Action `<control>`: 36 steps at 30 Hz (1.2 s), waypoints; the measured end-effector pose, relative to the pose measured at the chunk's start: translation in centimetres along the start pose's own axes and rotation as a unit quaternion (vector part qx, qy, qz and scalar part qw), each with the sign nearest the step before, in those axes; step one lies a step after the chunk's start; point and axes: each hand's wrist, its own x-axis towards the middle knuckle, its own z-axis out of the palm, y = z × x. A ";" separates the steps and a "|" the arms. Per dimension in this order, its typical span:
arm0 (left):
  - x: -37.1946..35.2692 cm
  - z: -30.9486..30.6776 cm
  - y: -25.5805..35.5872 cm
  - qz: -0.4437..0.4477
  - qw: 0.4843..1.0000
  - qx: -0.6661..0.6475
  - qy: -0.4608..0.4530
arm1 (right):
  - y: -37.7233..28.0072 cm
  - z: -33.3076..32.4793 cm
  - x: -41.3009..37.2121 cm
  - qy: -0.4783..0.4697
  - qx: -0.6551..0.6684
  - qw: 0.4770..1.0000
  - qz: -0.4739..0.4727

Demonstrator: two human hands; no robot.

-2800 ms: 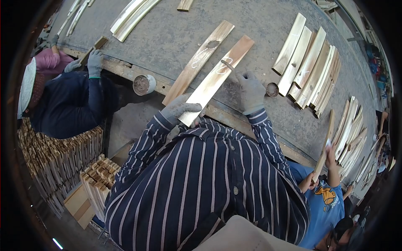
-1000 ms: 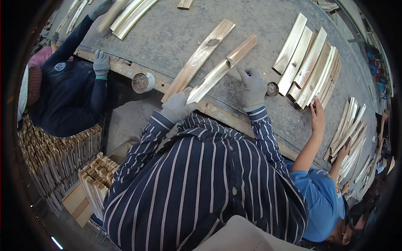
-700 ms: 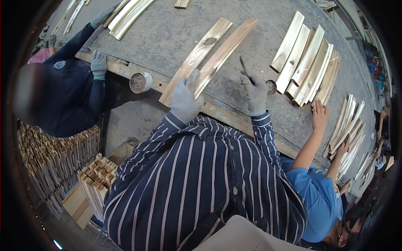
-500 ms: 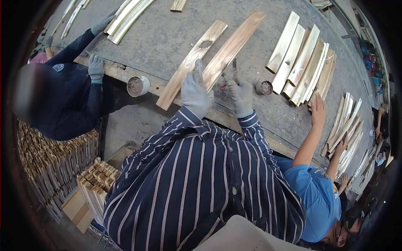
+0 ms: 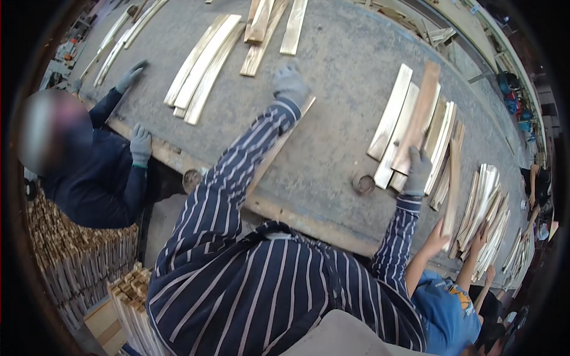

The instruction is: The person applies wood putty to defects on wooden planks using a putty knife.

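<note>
My left hand (image 5: 290,83), in a grey glove, is stretched forward over the table, its fingers apart and somewhat blurred. Just beyond its fingertips lies the near end of a pale board (image 5: 294,29). Beneath that forearm, a long board (image 5: 278,153) is partly hidden. On the right, my gloved right hand (image 5: 417,171) grips the lower end of a brown board (image 5: 423,107), which lies across a row of lighter boards (image 5: 390,113). Left of this hand stands a small round cup (image 5: 363,184) of brown material.
A person in dark clothing (image 5: 98,178) is at the left, near another cup (image 5: 192,180) and stacked wood strips (image 5: 71,255). More boards (image 5: 205,65) lie at the upper left. Another person's hand (image 5: 436,240) holds a board at the right, beside further boards (image 5: 484,207).
My hands have moved apart, the left forward and the right to the right with the brown board. The left board is now under my left arm. The view has shifted.
</note>
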 end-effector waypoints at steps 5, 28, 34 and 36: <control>12.1 3.9 -1.3 -0.104 0.991 0.059 0.067 | 4.2 -5.1 5.0 0.061 -0.009 0.998 0.000; -13.7 -3.3 0.0 -0.076 0.964 -0.096 -0.237 | -8.2 14.7 -4.5 -0.124 -0.190 0.947 -0.228; -16.6 -4.6 -0.8 -0.149 0.729 -0.620 -0.248 | -4.6 18.5 -4.6 -0.043 -0.070 0.953 -0.292; -16.5 -5.3 -0.1 -0.164 0.678 -0.660 -0.279 | -4.6 18.0 -4.9 -0.135 0.059 0.987 -0.061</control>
